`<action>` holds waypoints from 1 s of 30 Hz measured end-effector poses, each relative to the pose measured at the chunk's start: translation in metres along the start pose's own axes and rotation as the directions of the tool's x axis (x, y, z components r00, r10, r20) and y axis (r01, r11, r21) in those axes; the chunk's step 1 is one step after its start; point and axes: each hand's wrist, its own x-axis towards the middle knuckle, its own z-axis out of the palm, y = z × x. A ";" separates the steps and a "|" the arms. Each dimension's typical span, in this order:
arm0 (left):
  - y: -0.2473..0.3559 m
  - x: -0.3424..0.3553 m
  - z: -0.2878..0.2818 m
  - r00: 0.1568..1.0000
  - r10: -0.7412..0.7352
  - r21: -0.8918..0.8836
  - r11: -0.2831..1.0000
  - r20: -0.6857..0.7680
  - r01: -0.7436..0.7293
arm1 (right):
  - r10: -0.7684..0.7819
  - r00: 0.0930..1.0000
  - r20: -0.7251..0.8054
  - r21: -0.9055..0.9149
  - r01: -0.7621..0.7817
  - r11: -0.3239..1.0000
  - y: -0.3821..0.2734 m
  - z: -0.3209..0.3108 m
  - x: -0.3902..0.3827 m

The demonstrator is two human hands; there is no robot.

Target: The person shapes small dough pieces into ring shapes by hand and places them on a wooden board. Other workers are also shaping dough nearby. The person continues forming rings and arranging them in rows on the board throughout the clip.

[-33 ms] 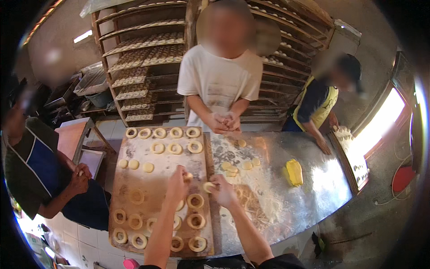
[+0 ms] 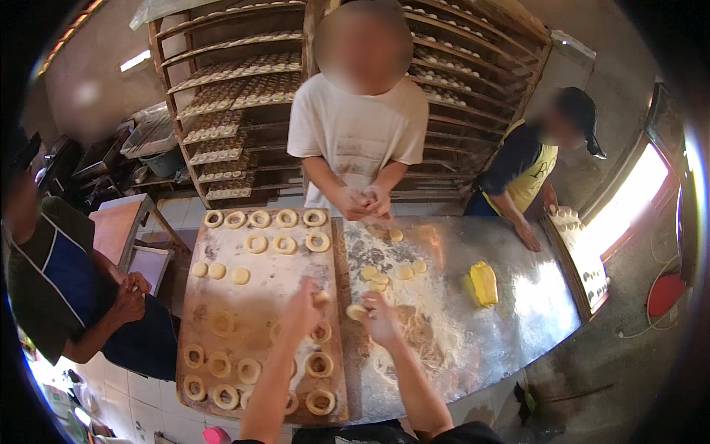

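Observation:
Above the right part of the floured wooden board (image 2: 255,296), my left hand (image 2: 300,309) is closed on a small dough piece (image 2: 321,297). My right hand (image 2: 380,320) pinches another pale dough piece (image 2: 356,311) just past the board's right edge, over the metal table (image 2: 518,244). Dough rings (image 2: 319,364) lie in rows along the board's near side, some partly hidden by my left forearm. More dough rings (image 2: 284,244) line its far side. Three flat dough discs (image 2: 217,271) sit toward its left edge. Several dough discs (image 2: 379,280) rest on the floured metal beyond my right hand.
A yellow block of dough or fat (image 2: 483,284) lies on the metal table. Across from me a person (image 2: 362,148) works with both hands together. Another person (image 2: 518,170) leans beside a tray (image 2: 577,259); one more (image 2: 81,281) stands left. Racks (image 2: 244,96) of dough rings stand behind.
The whole view has shifted slightly, with the board now a little further left. My right hand has moved slightly right, and both hands still hold dough pieces.

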 end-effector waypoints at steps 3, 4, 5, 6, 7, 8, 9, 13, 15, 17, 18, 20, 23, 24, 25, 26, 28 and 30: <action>0.042 -0.025 0.071 0.923 0.007 -0.064 0.998 0.384 0.019 | 0.183 0.977 -0.109 -0.228 -0.204 0.952 0.049 -0.088 -0.027; 0.051 -0.030 0.095 0.872 -0.004 0.010 1.000 0.490 -0.001 | 0.157 0.984 -0.087 -0.273 -0.175 0.946 0.063 -0.108 -0.027; 0.057 -0.033 0.116 0.819 0.007 0.052 0.998 0.574 -0.046 | 0.170 0.984 -0.057 -0.325 -0.179 0.929 0.076 -0.124 -0.026; 0.062 -0.041 0.133 0.889 0.079 0.144 0.977 0.451 -0.160 | 0.214 0.976 -0.051 -0.384 -0.217 0.898 0.086 -0.134 -0.024; 0.067 -0.043 0.147 0.929 0.169 0.259 0.930 0.330 -0.262 | 0.010 0.997 -0.076 -0.586 -0.053 0.809 0.093 -0.138 -0.018; 0.072 -0.048 0.160 0.938 0.214 0.402 0.860 0.275 -0.314 | -0.062 0.997 -0.040 -0.640 0.022 0.768 0.098 -0.143 -0.018; 0.077 -0.053 0.167 0.950 0.291 0.390 0.866 0.117 -0.313 | -0.130 0.991 -0.039 -0.693 0.067 0.718 0.100 -0.146 -0.014; 0.105 -0.064 0.181 0.996 -0.010 0.084 0.996 0.085 0.003 | 0.017 0.995 0.095 -0.410 0.024 0.912 0.088 -0.153 -0.021; 0.119 -0.064 0.181 0.978 -0.134 -0.061 0.988 0.162 0.145 | 0.053 0.986 0.161 -0.104 -0.037 0.994 0.075 -0.157 -0.026; 0.133 -0.066 0.178 0.984 -0.164 -0.241 0.954 0.073 0.177 | 0.048 0.981 0.186 0.201 -0.086 0.976 0.063 -0.160 -0.034; 0.139 -0.067 0.176 0.980 -0.197 -0.332 0.922 0.035 0.198 | -0.035 0.985 0.167 0.260 -0.010 0.966 0.057 -0.162 -0.036; 0.153 -0.071 0.169 0.979 -0.201 -0.515 0.837 0.027 0.186 | 0.017 0.983 0.186 0.349 -0.082 0.933 0.046 -0.168 -0.043; 0.169 -0.080 0.149 0.969 -0.208 -0.493 0.834 0.135 0.248 | -0.172 0.960 0.221 0.417 0.066 0.906 0.032 -0.179 -0.052; 0.174 -0.082 0.142 0.965 -0.194 -0.464 0.848 0.178 0.257 | -0.100 0.965 0.243 0.405 -0.007 0.915 0.027 -0.179 -0.054; 0.177 -0.085 0.136 0.971 -0.193 -0.394 0.889 0.141 0.234 | -0.100 0.953 0.285 0.438 -0.037 0.898 0.023 -0.177 -0.054; 0.180 -0.088 0.132 0.980 -0.175 -0.348 0.916 0.096 0.198 | -0.036 0.949 0.313 0.458 -0.117 0.881 0.019 -0.175 -0.054; 0.182 -0.088 0.127 0.996 -0.073 -0.207 0.977 -0.055 0.060 | -0.192 0.981 0.033 0.005 0.192 0.981 0.010 -0.150 -0.047; 0.180 -0.088 0.128 0.974 0.079 0.007 0.997 -0.212 -0.079 | -0.253 0.959 -0.129 -0.183 0.228 0.956 0.005 -0.122 -0.045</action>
